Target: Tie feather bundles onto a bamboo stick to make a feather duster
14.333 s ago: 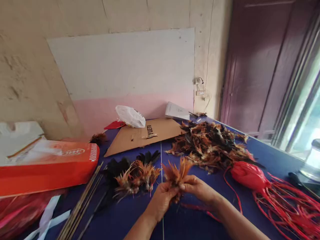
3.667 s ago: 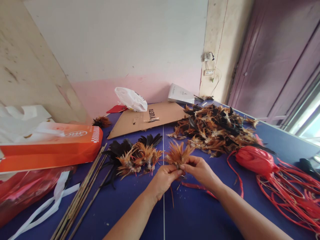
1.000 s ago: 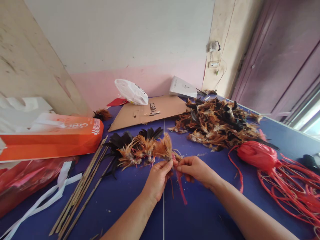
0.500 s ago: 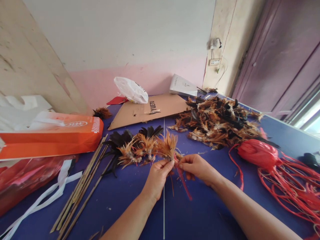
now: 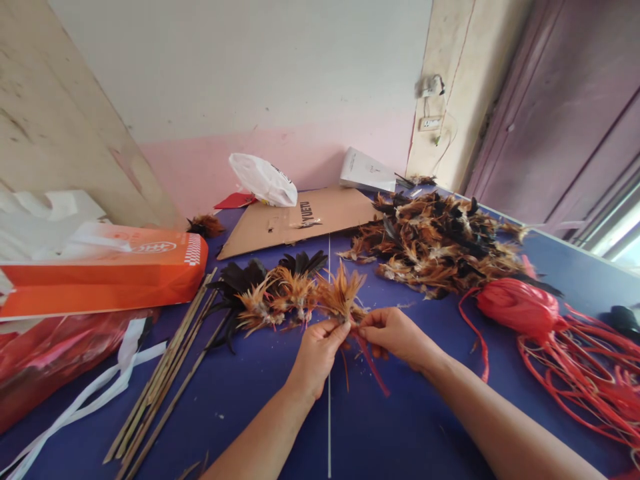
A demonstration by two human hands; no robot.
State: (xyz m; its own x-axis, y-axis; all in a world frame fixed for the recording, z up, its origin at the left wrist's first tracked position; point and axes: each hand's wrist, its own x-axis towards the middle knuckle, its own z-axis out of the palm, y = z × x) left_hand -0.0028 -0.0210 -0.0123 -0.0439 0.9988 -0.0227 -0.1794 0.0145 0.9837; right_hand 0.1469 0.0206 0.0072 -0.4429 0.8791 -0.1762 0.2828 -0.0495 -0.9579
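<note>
Between thumb and fingers, my left hand pinches the base of a small bunch of brown feathers, its tips fanned upward. Close beside it on the right, my right hand is closed on a strip of red plastic string at the bunch's base; a loose end slants down below the fingers. Just left of the held bunch lie several feather bunches, brown and black, with bits of red string at their bases.
A big heap of loose feathers covers the back right. Tangled red string lies at right. Thin sticks and an orange paper bag are at left. Flat cardboard lies behind, with a white plastic bag on it.
The held feathers have spread a little wider and leaned slightly right. The red string's loose end has shifted slightly right. Both hands stay almost in place.
</note>
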